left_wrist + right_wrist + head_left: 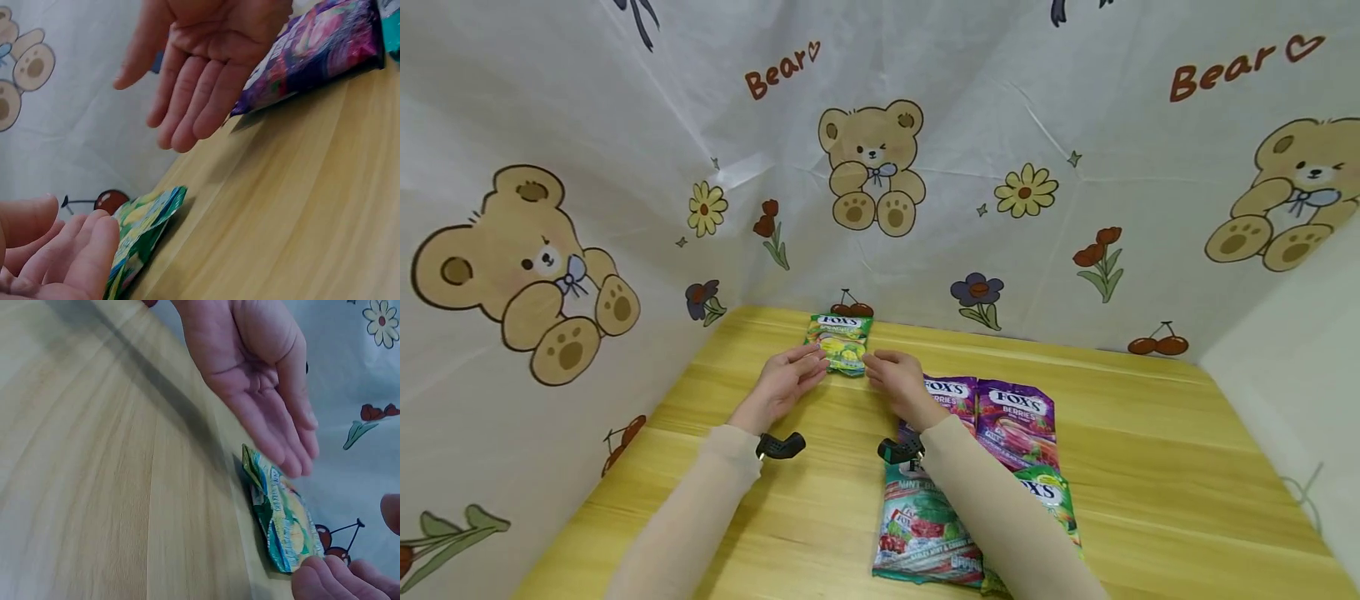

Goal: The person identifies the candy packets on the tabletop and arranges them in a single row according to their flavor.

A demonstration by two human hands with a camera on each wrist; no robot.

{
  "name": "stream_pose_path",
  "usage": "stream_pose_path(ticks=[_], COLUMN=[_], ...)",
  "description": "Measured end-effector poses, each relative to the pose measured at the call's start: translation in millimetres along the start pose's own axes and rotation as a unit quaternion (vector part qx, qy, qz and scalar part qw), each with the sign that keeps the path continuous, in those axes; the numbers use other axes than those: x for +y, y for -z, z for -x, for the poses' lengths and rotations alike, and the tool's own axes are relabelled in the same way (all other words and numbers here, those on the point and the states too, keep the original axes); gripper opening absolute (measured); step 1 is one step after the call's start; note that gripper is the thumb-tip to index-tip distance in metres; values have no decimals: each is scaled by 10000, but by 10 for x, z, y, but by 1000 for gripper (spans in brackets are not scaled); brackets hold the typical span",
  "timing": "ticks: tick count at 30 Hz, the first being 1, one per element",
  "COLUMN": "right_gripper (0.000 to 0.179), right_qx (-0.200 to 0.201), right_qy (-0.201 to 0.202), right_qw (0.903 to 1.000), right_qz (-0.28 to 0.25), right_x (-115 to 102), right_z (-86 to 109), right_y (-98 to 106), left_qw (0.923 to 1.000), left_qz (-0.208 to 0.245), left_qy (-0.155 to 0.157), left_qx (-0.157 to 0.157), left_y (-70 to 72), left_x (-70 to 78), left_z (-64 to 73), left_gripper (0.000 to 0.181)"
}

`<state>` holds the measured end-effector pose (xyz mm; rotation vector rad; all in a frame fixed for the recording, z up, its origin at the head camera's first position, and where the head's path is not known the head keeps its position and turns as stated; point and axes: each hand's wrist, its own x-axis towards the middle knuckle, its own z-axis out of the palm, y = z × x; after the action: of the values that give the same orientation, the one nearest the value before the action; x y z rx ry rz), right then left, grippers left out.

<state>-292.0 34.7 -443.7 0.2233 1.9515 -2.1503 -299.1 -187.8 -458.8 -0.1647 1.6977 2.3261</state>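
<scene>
A small green and yellow Fox's candy bag (pixel 842 342) lies at the back of the wooden table. My left hand (pixel 784 382) is at its near left corner, fingers loosely extended and holding nothing. On the other side, my right hand (pixel 904 385) hovers by the bag's near right edge, also holding nothing. The right wrist view has the green bag (pixel 284 519) between both hands' fingertips; whether they touch it I cannot tell. In the left wrist view the palm of the right hand (pixel 209 75) faces across, fingers straight, above the tabletop.
Right of centre lie two purple Fox's berries bags (pixel 1017 425), a teal mint bag (pixel 925 525) and another green Fox's bag (pixel 1054 497), partly covered by the right forearm. A white bear-print cloth (pixel 940 275) stands around the wooden table (pixel 1150 467).
</scene>
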Motion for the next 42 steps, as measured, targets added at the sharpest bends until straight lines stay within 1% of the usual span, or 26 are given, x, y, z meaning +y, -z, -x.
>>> stream_pose_path(ticks=[2,5,9,12,14,16,20,25,30,34,38,42], right_gripper=[51,50,51,52,53,53,51,51,55,56,56,59], right_qx=[-166,-522,-870,-999,-1062,-1066,-992,-935,-960,-890,-877,-1034], right_qy=[-32,39,46,-30,-40,-47,20,83,86,19,-107,-205], right_qw=[9998,9983,9957,9942,9926,9912,9886,9878,9883,9887,9889,9887], right_qz=[129,275,302,396,581,788,1132,1242,1184,1204,1198,1070], right_x=[-10,-35,-72,-68,-57,-35,11,34,-2,-47,-70,-88], right_z=[45,152,311,402,459,514,620,716,826,872,894,907], right_y=[79,198,361,493,574,671,902,1186,1407,1524,1610,1663], left_qw=[9998,9989,9967,9947,9928,9913,9864,9814,9786,9765,9739,9730], left_qz=[-72,-234,-375,-420,-532,-547,-634,-878,-998,-1076,-1117,-1135], left_qy=[72,113,214,356,376,457,567,739,896,990,1023,1014], left_qx=[-168,-385,-691,-863,-1010,-1107,-1407,-1541,-1563,-1586,-1693,-1736], left_y=[-77,-180,-301,-390,-437,-487,-585,-645,-700,-748,-794,-830], left_x=[-45,-106,-181,-236,-263,-291,-340,-383,-436,-468,-517,-557], left_z=[-2,7,38,79,122,157,205,252,268,262,236,201], left_gripper=[51,49,48,48,48,48,49,49,47,45,46,46])
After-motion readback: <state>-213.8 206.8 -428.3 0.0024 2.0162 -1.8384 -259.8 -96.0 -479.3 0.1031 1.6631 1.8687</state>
